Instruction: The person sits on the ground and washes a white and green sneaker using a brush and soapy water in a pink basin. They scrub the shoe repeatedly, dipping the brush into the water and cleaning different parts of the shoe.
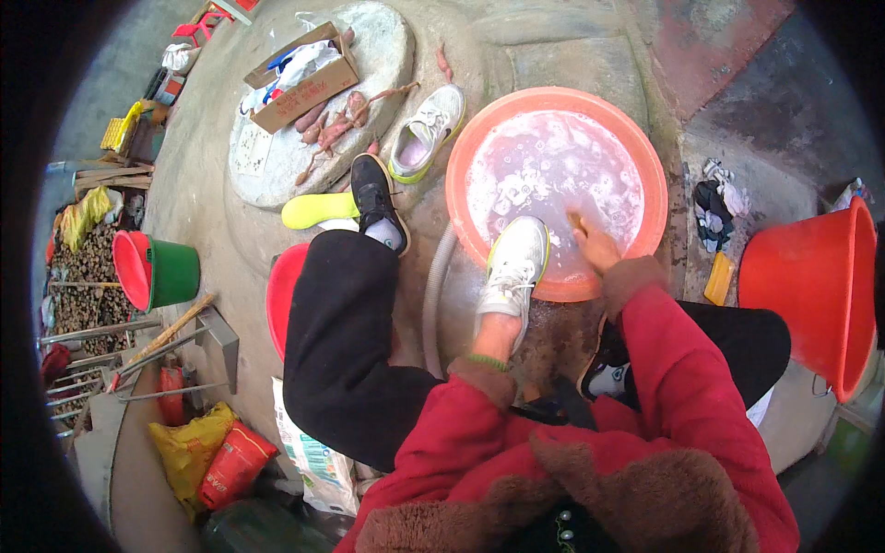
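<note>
My left hand point(499, 335) is tucked into the opening of a white sneaker point(516, 263) with a yellow-green sole edge and holds it up at the basin's near rim; its fingers are hidden inside. Over the water, my right hand point(597, 245) is smeared by motion, and I cannot make out whether anything is in its fingers. Below both hands stands a round orange basin point(652, 175) of cloudy, foamy water. A second white sneaker point(427, 134) lies on the ground left of the basin, with a bright yellow-green insole point(312, 210) nearby.
A stone slab point(263, 175) carries a cardboard box point(313, 97) and several sweet potatoes point(336, 132). A grey hose point(436, 300) runs beside the basin. To the right are a red bucket point(811, 286) and dark and white rags point(714, 207). Green and red buckets point(171, 275) stand left.
</note>
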`<state>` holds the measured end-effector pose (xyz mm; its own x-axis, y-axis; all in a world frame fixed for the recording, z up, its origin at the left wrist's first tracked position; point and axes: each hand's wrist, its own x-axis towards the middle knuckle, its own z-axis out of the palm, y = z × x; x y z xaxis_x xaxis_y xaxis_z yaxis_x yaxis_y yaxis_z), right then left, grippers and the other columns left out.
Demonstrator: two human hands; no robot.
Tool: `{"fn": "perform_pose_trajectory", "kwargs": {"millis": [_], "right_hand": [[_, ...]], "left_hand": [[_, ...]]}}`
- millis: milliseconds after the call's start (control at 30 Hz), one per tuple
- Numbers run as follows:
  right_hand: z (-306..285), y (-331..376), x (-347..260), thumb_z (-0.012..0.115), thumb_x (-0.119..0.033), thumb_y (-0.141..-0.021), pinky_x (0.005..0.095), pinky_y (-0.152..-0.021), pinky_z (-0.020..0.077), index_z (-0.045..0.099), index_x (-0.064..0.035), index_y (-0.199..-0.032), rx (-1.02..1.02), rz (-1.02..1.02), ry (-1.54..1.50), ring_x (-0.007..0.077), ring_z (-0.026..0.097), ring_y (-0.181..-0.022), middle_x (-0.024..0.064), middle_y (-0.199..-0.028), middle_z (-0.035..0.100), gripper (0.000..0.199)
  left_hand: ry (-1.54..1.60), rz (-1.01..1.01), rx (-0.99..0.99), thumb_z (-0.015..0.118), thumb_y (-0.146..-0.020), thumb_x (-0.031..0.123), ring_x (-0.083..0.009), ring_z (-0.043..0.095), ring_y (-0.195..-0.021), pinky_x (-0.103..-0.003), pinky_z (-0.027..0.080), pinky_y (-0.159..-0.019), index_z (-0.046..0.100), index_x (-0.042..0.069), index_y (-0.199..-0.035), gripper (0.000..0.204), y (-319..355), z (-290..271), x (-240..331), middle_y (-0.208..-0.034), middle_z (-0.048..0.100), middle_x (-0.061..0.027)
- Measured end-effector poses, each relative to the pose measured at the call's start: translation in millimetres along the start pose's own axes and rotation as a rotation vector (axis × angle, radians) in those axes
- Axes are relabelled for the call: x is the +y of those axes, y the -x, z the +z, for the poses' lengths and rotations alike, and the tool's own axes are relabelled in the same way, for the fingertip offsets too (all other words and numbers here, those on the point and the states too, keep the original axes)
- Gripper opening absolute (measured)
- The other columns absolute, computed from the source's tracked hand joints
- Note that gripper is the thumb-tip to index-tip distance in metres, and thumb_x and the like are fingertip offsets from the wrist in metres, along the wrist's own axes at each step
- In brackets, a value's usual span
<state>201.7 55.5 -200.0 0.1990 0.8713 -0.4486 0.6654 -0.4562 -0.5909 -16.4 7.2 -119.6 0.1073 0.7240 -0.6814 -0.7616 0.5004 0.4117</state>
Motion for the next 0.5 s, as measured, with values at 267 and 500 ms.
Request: {"fn": "perform_pose_trajectory", "kwargs": {"millis": [267,500], "right_hand": [[-9,143,-93,0.048,-0.032,-0.106,0.044,-0.112,0.039,0.045,-0.0077,-0.151,-0.058,-0.402,-0.266,0.0387,0.049,-0.137,0.0269,-0.144,0.053,0.051],[-21,138,-140,0.046,-0.038,-0.105,0.0561,-0.081,0.0488,0.039,-0.0224,-0.155,-0.033,-0.213,0.027,0.0511,0.065,-0.094,0.0316,-0.097,0.067,0.052]], "left_hand": [[0.164,-0.094,0.063,0.05,-0.105,0.023,-0.0258,0.062,-0.116,-0.041,0.052,-0.103,0.054,0.002,-0.139,0.04,-21,3,0,-0.129,0.063,-0.0122],[0.191,-0.1,-0.054,0.054,-0.105,0.03,-0.024,0.064,-0.107,-0.04,0.054,-0.094,0.059,0.005,-0.132,0.038,-28,-8,3,-0.122,0.065,-0.0094]]}}
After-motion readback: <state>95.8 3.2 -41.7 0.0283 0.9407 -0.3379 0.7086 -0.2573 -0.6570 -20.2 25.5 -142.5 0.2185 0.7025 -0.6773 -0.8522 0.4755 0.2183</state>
